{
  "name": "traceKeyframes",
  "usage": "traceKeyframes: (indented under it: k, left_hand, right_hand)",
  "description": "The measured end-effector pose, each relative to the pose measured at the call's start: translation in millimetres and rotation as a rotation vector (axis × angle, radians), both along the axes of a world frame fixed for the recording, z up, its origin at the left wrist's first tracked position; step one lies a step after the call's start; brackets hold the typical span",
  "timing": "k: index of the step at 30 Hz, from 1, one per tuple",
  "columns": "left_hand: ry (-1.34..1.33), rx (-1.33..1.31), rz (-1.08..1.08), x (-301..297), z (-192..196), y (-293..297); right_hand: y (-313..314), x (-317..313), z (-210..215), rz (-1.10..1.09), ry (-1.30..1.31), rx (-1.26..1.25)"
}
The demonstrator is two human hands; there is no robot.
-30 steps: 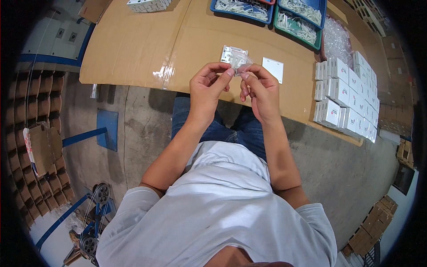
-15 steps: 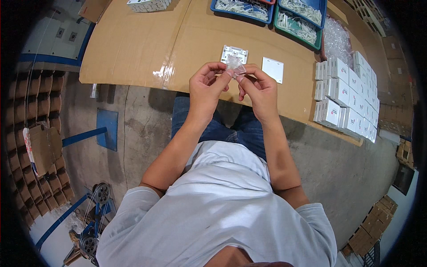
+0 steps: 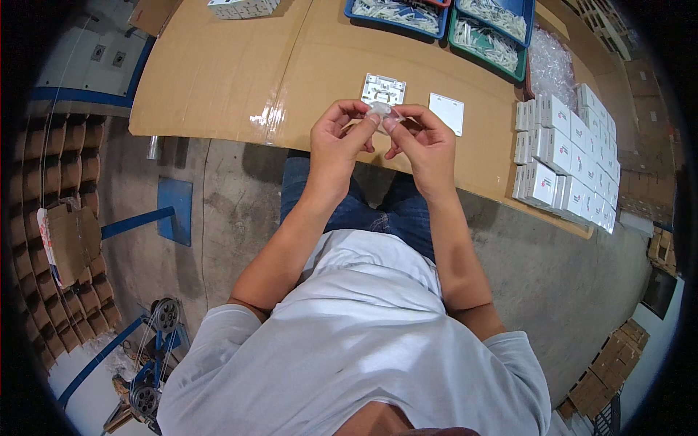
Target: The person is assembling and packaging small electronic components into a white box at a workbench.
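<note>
A small clear plastic bag (image 3: pixel 380 110) is pinched between my two hands above the table's near edge. My left hand (image 3: pixel 340 138) has its thumb and fingertips closed on one side of the bag. On the other side, the thumb and fingers of my right hand (image 3: pixel 423 142) press together. What the bag contains is too small to make out. Just beyond my fingertips lies an open white plastic housing (image 3: pixel 385 86), its inner ribs facing up. A flat white square plate (image 3: pixel 446 114) rests to the right of it.
Stacked white boxes (image 3: pixel 571 156) stand at the table's right side. Blue trays (image 3: pixel 396 26) and a green tray (image 3: pixel 486 64) with small white parts are at the back, beside a bin of clear plastic bags (image 3: pixel 550 62). Another white box group (image 3: pixel 243 9) sits far left on the cardboard-covered table (image 3: pixel 218 80).
The bag's upper part, raised half a second ago, is now folded down and flatter between my fingers. Both hands have barely shifted, and more of the housing shows.
</note>
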State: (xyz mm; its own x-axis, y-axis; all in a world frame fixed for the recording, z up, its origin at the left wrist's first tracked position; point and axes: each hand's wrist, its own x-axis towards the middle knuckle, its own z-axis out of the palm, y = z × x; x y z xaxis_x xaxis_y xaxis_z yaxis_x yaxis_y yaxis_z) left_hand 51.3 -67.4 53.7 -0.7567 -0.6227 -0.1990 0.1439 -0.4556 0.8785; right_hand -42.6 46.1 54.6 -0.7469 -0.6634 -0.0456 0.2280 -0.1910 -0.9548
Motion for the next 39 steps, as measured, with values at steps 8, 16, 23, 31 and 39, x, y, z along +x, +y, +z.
traceKeyframes:
  k: [8, 16, 23, 31, 39]
  left_hand:
    - [0.04, 0.125, -0.127, 1.4, 0.5, 2.3]
    - [0.083, 0.173, -0.14, -0.4, 6.7, 5.0]
    - [0.042, 0.143, -0.148, -0.3, 3.1, 3.6]
    - [0.05, 0.152, -0.143, -2.2, 1.3, 3.6]
    - [0.07, 0.267, -0.16, -2.2, 3.4, 5.3]
  right_hand:
    - [6.8, -8.9, 7.7, -0.094, 0.049, 0.008]
    - [10.3, -10.9, 13.5, -0.086, 0.111, 0.006]
    - [11.0, -11.9, 19.7, -0.091, 0.116, 0.007]
    - [12.1, -14.4, 18.3, -0.093, 0.2, 0.037]
    - [11.2, -14.4, 15.2, -0.115, 0.229, 0.026]
